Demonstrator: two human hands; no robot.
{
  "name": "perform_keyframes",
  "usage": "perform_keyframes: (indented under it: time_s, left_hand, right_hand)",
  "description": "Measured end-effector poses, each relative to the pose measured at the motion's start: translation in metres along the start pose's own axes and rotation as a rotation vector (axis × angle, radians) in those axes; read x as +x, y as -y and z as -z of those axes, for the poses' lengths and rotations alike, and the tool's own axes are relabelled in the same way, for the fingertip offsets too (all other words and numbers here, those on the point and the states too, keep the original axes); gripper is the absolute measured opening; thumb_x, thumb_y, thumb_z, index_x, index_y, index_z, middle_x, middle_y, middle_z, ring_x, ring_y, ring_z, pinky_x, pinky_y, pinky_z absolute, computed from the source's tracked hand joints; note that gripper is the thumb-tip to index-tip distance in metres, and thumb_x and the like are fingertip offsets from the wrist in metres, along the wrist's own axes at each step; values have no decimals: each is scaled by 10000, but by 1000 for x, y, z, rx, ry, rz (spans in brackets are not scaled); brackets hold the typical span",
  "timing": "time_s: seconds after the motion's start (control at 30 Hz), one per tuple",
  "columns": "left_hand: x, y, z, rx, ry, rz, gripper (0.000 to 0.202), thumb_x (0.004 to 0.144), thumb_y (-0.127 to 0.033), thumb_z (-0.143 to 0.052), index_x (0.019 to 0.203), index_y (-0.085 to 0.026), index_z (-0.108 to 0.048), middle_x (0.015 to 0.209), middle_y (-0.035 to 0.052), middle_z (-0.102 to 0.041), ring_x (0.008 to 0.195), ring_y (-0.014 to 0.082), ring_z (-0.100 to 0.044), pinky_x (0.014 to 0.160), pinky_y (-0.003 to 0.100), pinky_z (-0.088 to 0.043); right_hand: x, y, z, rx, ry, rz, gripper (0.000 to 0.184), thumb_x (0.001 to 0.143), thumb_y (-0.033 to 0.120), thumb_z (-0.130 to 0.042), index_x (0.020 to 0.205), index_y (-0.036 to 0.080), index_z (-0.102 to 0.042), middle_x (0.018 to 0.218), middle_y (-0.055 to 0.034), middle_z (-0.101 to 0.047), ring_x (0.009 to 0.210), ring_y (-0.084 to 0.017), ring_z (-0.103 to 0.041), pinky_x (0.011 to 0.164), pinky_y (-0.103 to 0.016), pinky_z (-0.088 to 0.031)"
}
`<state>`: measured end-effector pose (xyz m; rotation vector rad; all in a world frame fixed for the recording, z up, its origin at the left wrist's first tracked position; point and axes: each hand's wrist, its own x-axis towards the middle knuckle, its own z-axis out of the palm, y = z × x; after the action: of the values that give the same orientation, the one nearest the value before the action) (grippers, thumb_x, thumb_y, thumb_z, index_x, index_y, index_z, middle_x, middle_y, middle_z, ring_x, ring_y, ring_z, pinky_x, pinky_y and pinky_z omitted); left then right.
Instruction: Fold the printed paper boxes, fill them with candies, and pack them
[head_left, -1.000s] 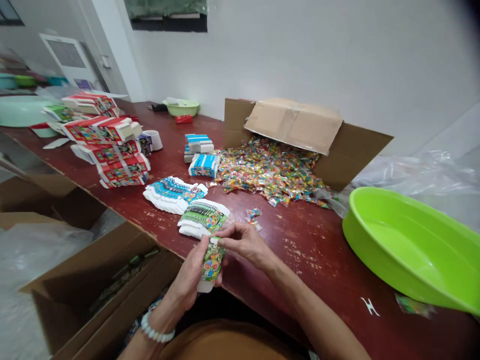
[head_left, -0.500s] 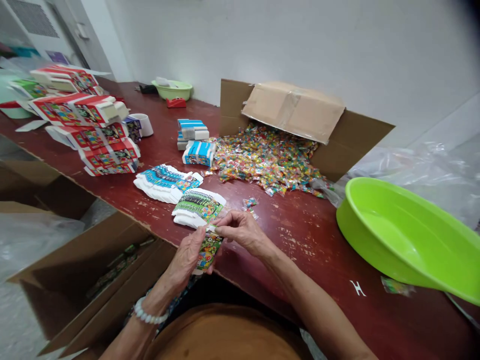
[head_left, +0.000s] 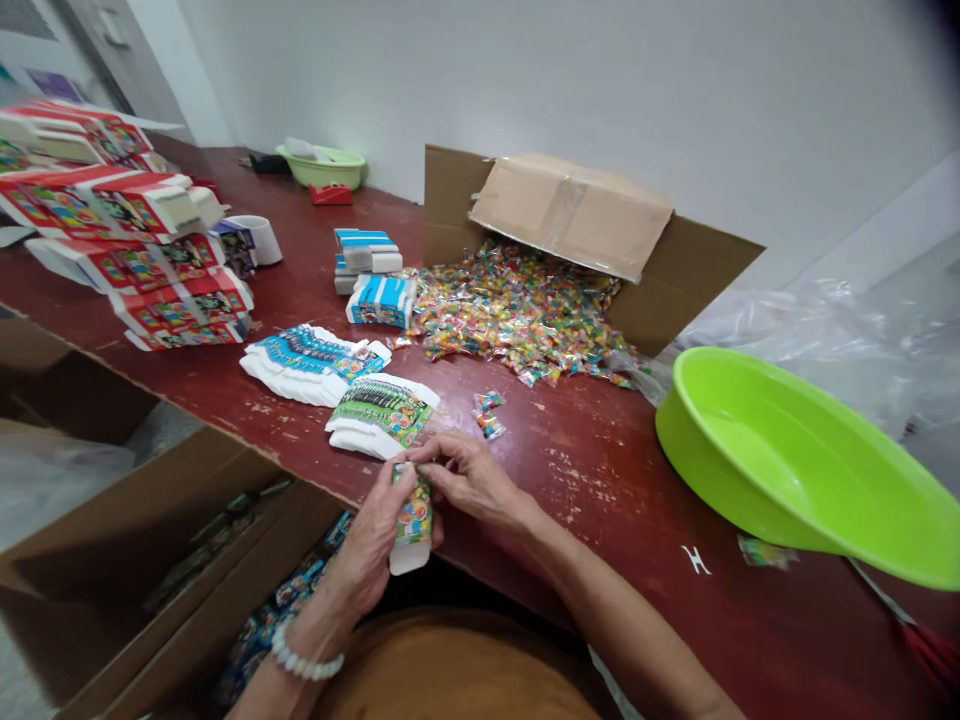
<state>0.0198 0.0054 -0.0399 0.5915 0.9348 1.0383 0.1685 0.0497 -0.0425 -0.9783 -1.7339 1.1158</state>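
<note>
A small green printed carton [head_left: 412,518] is in my left hand [head_left: 380,525], whose fingers wrap round it close to the table's front edge. White flaps stick out at its lower end. My right hand [head_left: 471,478] is closed at the carton's top end, thumb and fingers pinching there; the exact grip is partly hidden. Just beyond my hands lies a fanned stack of flat green cartons [head_left: 384,412], and behind it a fan of flat blue cartons [head_left: 311,365]. A couple of wrapped candy packets [head_left: 489,414] lie beside the green stack.
A cardboard box [head_left: 694,285] on its side spills a heap of candy packets [head_left: 517,310]. The bright green basin [head_left: 795,450] stands right, blue boxes [head_left: 381,300] behind the fans, red boxes [head_left: 180,270] left. Below the edge are open cardboard boxes [head_left: 202,530].
The carton has turned in my hands, so its lower end with white flaps now faces me. My right fingers stay at its top. The whole view has shifted slightly.
</note>
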Motion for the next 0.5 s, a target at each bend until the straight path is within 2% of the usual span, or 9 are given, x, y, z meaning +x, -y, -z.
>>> perform_keyframes:
  time_s: [0.07, 0.13, 0.2, 0.27, 0.37, 0.43, 0.5]
  left_hand:
    - [-3, 0, 4, 13, 31, 45, 574, 743, -390, -810, 1248, -240, -581, 950, 51, -730, 678, 170, -684, 611, 271, -571]
    - [-5, -4, 12, 46, 36, 75, 545, 697, -321, -852, 1172, -198, -615, 1048, 82, -722, 802, 189, -693, 709, 297, -588]
    - [-6, -11, 20, 83, -5, 75, 534, 628, -270, -893, 1084, -168, -634, 998, 76, -725, 794, 184, -685, 720, 294, -588]
    - [-5, -19, 26, 119, -76, 38, 564, 550, -230, -924, 1025, -169, -625, 841, 26, -714, 702, 161, -668, 668, 272, -579]
    - [0, -28, 29, 127, -146, -49, 700, 487, -207, -938, 1107, -190, -613, 765, -22, -687, 623, 129, -643, 601, 231, -562]
    - [5, -31, 29, 112, -155, -80, 758, 482, -225, -941, 1164, -183, -612, 811, -7, -706, 632, 130, -658, 600, 226, -571]
    - [11, -32, 31, 123, -174, -112, 697, 499, -267, -940, 1115, -165, -630, 864, 19, -722, 641, 153, -681, 578, 250, -591]
  right_hand:
    - [13, -4, 20, -123, -14, -76, 187, 911, 308, -577, 999, 212, -713, 971, -34, -700, 789, -152, -634, 723, -279, -516]
    - [28, -10, 47, -356, -167, -188, 235, 915, 299, -578, 1102, 216, -694, 1079, -50, -691, 918, -170, -636, 839, -298, -499]
    - [42, -20, 73, -567, -334, -337, 271, 862, 278, -643, 1118, 198, -686, 1190, -98, -646, 1080, -224, -599, 941, -341, -454]
    - [51, -34, 91, -629, -407, -442, 265, 786, 298, -724, 1016, 169, -700, 1188, -141, -626, 1144, -293, -565, 952, -390, -434]
    - [56, -55, 101, -603, -439, -517, 241, 689, 341, -798, 821, 188, -666, 998, -89, -667, 1029, -282, -598, 880, -381, -447]
    - [57, -61, 102, -558, -456, -519, 247, 658, 328, -807, 768, 206, -622, 845, -21, -657, 900, -229, -608, 832, -352, -453]
    - [57, -60, 101, -492, -492, -478, 242, 671, 317, -781, 775, 210, -591, 773, 10, -627, 807, -193, -592, 794, -335, -458]
